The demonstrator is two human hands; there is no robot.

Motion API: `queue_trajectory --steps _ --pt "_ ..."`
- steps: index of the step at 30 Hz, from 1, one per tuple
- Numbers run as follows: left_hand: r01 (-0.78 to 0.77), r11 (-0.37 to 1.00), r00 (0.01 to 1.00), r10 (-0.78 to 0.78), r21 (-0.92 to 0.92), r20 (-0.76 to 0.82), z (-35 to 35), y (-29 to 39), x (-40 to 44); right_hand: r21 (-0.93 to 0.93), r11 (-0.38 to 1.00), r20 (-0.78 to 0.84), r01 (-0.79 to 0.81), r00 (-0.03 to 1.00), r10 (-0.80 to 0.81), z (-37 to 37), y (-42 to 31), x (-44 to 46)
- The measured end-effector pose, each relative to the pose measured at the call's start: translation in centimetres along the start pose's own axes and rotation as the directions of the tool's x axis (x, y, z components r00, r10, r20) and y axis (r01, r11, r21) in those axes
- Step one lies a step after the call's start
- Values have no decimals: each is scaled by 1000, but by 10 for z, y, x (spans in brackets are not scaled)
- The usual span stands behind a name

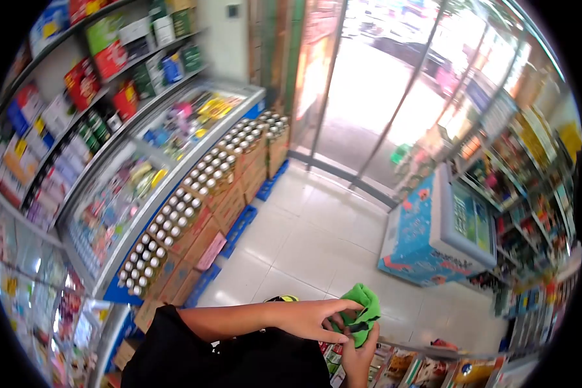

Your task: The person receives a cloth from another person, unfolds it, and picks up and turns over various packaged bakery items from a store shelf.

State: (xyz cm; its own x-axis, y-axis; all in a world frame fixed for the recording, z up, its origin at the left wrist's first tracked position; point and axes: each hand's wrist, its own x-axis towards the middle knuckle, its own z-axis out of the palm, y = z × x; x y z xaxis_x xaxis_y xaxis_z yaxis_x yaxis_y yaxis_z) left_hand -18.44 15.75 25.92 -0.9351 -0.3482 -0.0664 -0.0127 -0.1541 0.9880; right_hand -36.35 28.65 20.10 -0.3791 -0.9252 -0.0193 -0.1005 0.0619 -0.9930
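A bright green cloth [363,299] with dark marks, bunched up, is between my two hands at the bottom centre. My left hand [326,320] reaches across from the left, its thumb and fingers curled onto the cloth's near side. From below, my right hand [360,352] grips the lower edge of the same cloth. The cloth covers some fingertips of both hands. Under my hands are shelves of packaged goods [401,363] along the bottom edge.
On the left, a glass-topped chest freezer [126,194] stands behind stacked cartons of white-capped bottles [174,213] on blue pallets [239,226]. Glass doors [381,97] are ahead. A blue freezer [410,226] and stocked shelves [530,213] stand right. Tiled floor [304,239] lies between.
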Motion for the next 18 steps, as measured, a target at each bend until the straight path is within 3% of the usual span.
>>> queue_trajectory --steps 5,6,8,12,15,17,18 --pt "45 909 917 128 414 -379 -9 -29 -79 90 995 388 -45 922 7 40 21 10" --pt "81 889 881 148 450 -450 -8 -36 -94 156 978 469 -140 882 52 54 20 16" --pt "182 852 792 169 490 -587 0 -53 -128 236 898 632 -370 761 147 86 19 17" --pt "294 901 672 44 321 -739 12 -82 -178 97 900 805 -424 566 180 116 71 20" --pt "218 930 664 82 297 -743 3 -97 -192 63 920 758 -387 618 208 132 46 20" --pt "203 966 660 -15 159 -751 -20 -96 -196 162 846 552 -509 757 350 134 32 27" --pt "180 981 648 -67 67 -758 -37 -97 -188 182 831 540 -525 760 362 122 55 38"
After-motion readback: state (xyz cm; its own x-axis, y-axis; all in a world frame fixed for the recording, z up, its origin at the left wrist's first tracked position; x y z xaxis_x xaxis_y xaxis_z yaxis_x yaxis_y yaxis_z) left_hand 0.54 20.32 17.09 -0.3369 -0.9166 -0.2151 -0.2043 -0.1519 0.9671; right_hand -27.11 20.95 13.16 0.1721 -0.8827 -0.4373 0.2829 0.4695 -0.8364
